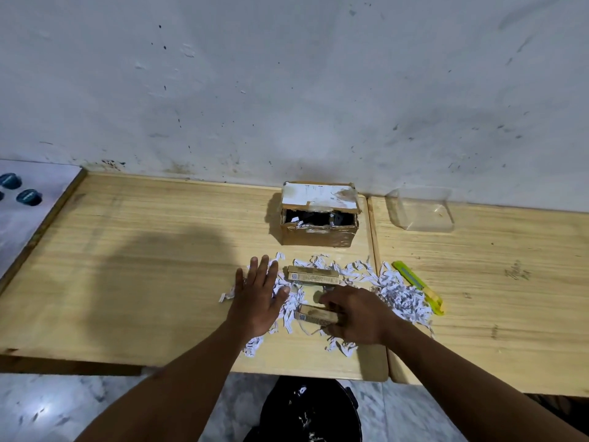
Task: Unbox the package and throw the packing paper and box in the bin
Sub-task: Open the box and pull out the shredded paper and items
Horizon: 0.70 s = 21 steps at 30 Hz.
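Observation:
An opened cardboard box (319, 232) with its flap up stands near the wall on the wooden table (143, 250). Shredded white packing paper (401, 296) lies scattered in front of it. One small tan carton (312, 275) rests among the shreds. My right hand (357, 315) grips a second small tan carton (314, 315) lying on the paper. Flat on the shreds to its left lies my left hand (259, 298), fingers spread and holding nothing. A black-lined bin (306, 413) sits on the floor below the table edge, with a few shreds in it.
A yellow-green utility knife (417, 287) lies right of the paper. A clear plastic container (420, 209) stands by the wall on the adjoining right table. Dark round objects (28, 197) sit on a white surface at far left.

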Motion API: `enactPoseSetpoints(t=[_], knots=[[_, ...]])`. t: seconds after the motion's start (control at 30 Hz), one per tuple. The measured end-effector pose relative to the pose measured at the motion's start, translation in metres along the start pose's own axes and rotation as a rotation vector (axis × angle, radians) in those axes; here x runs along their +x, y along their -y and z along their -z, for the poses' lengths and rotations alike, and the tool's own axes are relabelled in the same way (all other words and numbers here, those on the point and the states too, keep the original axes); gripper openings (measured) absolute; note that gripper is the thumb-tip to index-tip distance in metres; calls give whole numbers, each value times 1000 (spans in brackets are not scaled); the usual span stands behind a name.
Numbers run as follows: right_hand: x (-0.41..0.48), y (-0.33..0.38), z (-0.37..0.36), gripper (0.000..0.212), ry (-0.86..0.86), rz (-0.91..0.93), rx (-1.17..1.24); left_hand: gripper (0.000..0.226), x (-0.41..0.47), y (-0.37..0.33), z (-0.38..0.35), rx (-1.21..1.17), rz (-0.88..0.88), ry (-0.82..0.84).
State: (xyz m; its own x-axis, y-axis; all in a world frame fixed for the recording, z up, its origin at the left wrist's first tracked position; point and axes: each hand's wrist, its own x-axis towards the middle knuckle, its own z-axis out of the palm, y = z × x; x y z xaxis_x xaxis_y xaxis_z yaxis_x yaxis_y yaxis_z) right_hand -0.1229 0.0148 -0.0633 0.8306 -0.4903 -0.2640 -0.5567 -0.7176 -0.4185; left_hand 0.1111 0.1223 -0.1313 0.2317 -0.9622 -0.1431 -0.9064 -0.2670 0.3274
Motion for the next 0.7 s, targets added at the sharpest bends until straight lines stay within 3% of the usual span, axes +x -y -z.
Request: enactPoseSetpoints(t=[0.17,0.37,0.7], knots=[[15,15,-1,53,8,45,-141,73,1,-4,-8,11,29,-90],[30,13,28,64,-124,-16,26,67,0,-6,-13,19,49,-156],[75,24,27,57,-117,-101,-262,65,0,-5,-15,79,68,-145]])
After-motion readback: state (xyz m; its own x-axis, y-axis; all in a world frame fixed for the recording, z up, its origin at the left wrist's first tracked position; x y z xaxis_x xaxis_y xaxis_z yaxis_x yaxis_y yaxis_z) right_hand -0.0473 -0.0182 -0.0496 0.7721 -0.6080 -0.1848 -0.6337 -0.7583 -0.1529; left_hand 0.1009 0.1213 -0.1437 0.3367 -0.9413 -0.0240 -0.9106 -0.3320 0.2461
